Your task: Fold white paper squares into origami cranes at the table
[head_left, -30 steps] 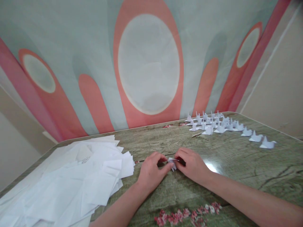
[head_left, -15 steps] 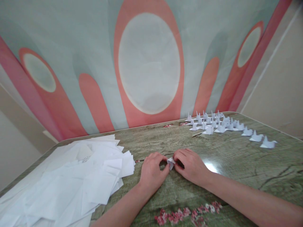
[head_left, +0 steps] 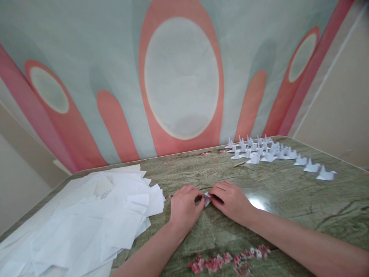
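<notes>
both hands are busy pinching the same tiny thing. the left hand (head_left: pixel 186 207) has its thumb and fingertips on one side of the folded paper (head_left: pixel 206 199), and the right hand (head_left: pixel 229 200) has its fingertips on the other, so the paper sits squeezed right between them. can't tell whether it's touching the table (head_left: pixel 288 192) or just held over it.

what's different: a second ago several sharp little points stick out under the fingers, and now the paper is turned and only a small slanted bit shows. both hands are also a touch further left than then, and the right fingertips cover more of it. my read is that the piece is getting turned and pressed at a crease, so it's a small shaping step and the piece doesn't look done. which crease, no idea, the fingers hide it.

further out nothing seems to budge. the pile (head_left: pixel 86 227) of loose white sheets is off to the left, near the left hand and fanned out messily. the birds (head_left: pixel 269 156), all folded from white paper, stand in a cluster on the right towards the far edge, with a few trailing off in a line, well apart from the hands. there's a pink flower print (head_left: pixel 213 264) nearer the person, and the big coral and grey-green wall (head_left: pixel 184 146) is behind it all.
</notes>
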### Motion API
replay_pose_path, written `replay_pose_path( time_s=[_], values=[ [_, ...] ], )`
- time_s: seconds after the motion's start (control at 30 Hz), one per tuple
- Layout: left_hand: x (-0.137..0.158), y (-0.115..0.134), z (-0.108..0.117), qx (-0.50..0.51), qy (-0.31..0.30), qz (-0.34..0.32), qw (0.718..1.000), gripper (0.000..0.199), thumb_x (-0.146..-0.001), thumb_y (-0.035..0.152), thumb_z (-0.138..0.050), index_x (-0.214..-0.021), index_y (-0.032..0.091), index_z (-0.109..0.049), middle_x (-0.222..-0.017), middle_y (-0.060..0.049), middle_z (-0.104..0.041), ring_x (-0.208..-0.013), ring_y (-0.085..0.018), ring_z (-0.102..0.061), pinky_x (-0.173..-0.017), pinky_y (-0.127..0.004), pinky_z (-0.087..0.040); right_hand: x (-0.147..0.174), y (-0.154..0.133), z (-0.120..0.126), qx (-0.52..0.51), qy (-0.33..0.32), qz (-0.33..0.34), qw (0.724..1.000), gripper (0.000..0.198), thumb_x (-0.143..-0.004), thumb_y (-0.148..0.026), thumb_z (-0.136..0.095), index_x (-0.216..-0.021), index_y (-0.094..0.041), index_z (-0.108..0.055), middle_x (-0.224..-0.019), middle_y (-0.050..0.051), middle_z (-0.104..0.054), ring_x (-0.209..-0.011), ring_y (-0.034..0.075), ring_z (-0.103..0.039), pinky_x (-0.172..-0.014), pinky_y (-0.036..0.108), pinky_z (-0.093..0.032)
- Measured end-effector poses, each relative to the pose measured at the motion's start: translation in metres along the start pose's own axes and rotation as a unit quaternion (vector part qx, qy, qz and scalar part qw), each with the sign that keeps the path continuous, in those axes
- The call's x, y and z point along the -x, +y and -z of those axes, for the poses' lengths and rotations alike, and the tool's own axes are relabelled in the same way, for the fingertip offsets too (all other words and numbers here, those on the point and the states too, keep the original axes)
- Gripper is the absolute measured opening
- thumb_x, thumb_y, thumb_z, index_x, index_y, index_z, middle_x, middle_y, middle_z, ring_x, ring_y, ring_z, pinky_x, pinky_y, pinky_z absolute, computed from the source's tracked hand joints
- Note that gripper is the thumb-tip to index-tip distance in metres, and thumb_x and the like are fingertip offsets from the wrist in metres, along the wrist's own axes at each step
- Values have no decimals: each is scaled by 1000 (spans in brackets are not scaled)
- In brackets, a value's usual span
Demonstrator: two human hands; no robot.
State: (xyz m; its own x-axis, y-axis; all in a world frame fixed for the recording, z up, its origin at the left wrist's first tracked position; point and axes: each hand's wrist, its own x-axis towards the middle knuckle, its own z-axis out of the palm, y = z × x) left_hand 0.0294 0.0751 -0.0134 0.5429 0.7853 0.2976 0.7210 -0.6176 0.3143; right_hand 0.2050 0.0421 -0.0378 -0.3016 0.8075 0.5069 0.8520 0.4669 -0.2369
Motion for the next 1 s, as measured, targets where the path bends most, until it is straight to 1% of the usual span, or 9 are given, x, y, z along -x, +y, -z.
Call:
replay_pose_path(
  time_s=[0.2,0.43,0.67,1.0],
  values=[
    [-2,0,-1,-17,2,-13,1000,9,-79,27,-57,-78,23,-65,-79,-1,-61,-80,-18,-54,-70,-27,-39,-1,0,-1,-2,3,-8,1000,8,-82,-16,-54,-80,-19,-62,-74,2,-61,-72,16,-56,-71,29,-39],
    [-2,-1,-2,-5,5,-9,1000,8,-77,28,-59,-76,23,-64,-77,0,-61,-79,-17,-54,-70,-26,-39,-3,0,-4,-34,8,-54,998,7,-81,-18,-55,-80,-20,-62,-75,2,-62,-73,16,-56,-70,28,-41],
    [-1,-2,-2,-7,5,-26,1000,8,-78,26,-58,-77,22,-65,-77,-1,-60,-79,-17,-54,-70,-26,-39,-5,-2,-4,-43,10,-78,996,6,-81,-17,-55,-77,-19,-60,-73,2,-61,-72,16,-55,-69,28,-42],
    [-2,-2,-2,-11,5,-29,1000,7,-77,26,-59,-75,22,-64,-77,-1,-60,-79,-17,-54,-69,-26,-38,-6,-5,-3,-63,11,-82,995,7,-81,-16,-54,-75,-19,-58,-73,2,-58,-71,16,-54,-67,27,-42]
  ],
)
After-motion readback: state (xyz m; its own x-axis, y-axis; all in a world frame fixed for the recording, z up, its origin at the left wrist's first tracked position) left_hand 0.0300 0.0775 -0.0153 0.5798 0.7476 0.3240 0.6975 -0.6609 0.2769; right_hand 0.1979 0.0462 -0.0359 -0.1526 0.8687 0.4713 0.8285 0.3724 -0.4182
